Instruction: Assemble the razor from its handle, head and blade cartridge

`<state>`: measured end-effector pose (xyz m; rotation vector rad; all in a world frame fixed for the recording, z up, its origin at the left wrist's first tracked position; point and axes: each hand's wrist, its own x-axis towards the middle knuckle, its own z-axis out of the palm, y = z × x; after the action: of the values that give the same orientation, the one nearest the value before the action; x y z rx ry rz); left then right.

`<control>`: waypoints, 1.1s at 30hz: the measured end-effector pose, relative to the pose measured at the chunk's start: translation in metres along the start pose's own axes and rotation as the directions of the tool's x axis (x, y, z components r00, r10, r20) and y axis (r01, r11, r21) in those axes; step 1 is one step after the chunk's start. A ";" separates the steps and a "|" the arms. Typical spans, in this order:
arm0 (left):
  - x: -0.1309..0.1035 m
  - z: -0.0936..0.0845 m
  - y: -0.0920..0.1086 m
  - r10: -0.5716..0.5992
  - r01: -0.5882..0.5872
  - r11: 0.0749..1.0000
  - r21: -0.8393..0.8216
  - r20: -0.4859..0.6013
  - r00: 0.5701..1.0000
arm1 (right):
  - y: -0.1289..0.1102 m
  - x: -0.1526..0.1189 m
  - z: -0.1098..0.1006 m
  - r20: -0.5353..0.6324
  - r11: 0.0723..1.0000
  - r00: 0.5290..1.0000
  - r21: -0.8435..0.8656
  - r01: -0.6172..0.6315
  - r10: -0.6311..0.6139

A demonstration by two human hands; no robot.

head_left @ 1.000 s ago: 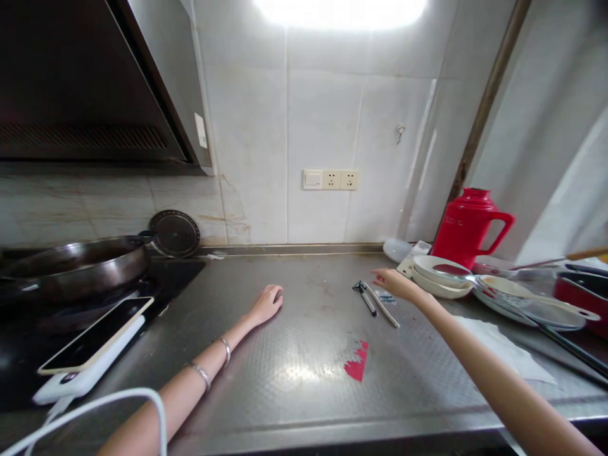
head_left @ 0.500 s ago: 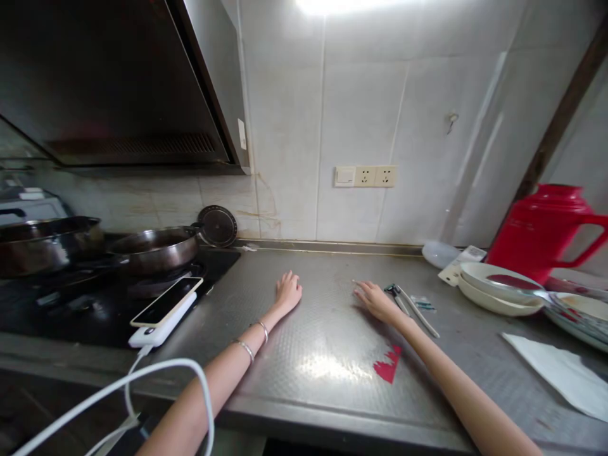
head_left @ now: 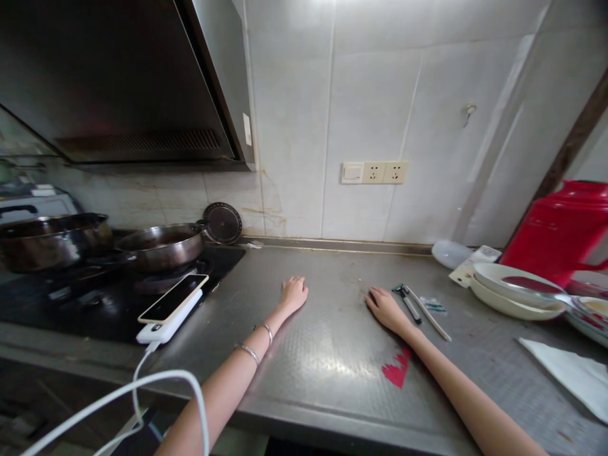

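Observation:
My left hand point(head_left: 294, 293) rests palm down on the steel countertop point(head_left: 327, 335), its fingers loosely bent and nothing seen in them. Two silver bangles point(head_left: 259, 345) circle that wrist. Palm down to the right lies my right hand point(head_left: 384, 308), fingers relaxed on the metal, with no object visible in it. Just right of its fingers is a razor point(head_left: 409, 305) with a dark green head. Beside the razor runs a thin pale curved strip point(head_left: 430, 315), then a small clear packet point(head_left: 434, 305) with teal pieces. A torn red scrap point(head_left: 397, 370) sits below the right wrist.
On the left, a phone point(head_left: 174, 296) lies on a white power bank with a white cable point(head_left: 166, 375). Two pans point(head_left: 166, 244) stand on the black stove point(head_left: 28, 304). At right are stacked bowls point(head_left: 515, 297), a red thermos jug point(head_left: 553, 234) and white paper point(head_left: 570, 373).
The view has turned slightly left, so everything sits a little further right. My right fingers have drawn in and lie lower on the counter; the left hand keeps its pose.

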<state>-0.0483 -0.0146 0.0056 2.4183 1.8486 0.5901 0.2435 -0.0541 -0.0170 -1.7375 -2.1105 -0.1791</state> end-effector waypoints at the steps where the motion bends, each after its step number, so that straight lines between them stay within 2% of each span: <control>1: 0.000 0.000 -0.002 0.009 -0.009 1.000 0.001 0.014 1.000 | -0.001 0.000 -0.001 0.003 1.000 1.000 -0.004 0.002 -0.002; 8: 0.000 0.001 -0.011 0.062 -0.062 0.998 0.005 0.048 0.997 | -0.002 0.001 -0.001 0.012 0.999 1.000 -0.050 0.021 -0.020; 18: 0.002 0.004 -0.009 0.061 -0.063 0.997 0.044 0.053 0.997 | -0.004 -0.001 -0.012 0.047 0.997 0.998 -0.048 0.052 -0.050; 33: 0.001 0.002 -0.009 0.073 -0.075 0.996 0.038 0.049 0.996 | -0.005 -0.002 -0.016 0.091 0.996 0.995 -0.074 0.049 -0.042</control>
<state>-0.0561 -0.0107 0.0013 2.5126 1.7767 0.5005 0.2424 -0.0627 -0.0028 -1.7722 -2.2353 -0.2006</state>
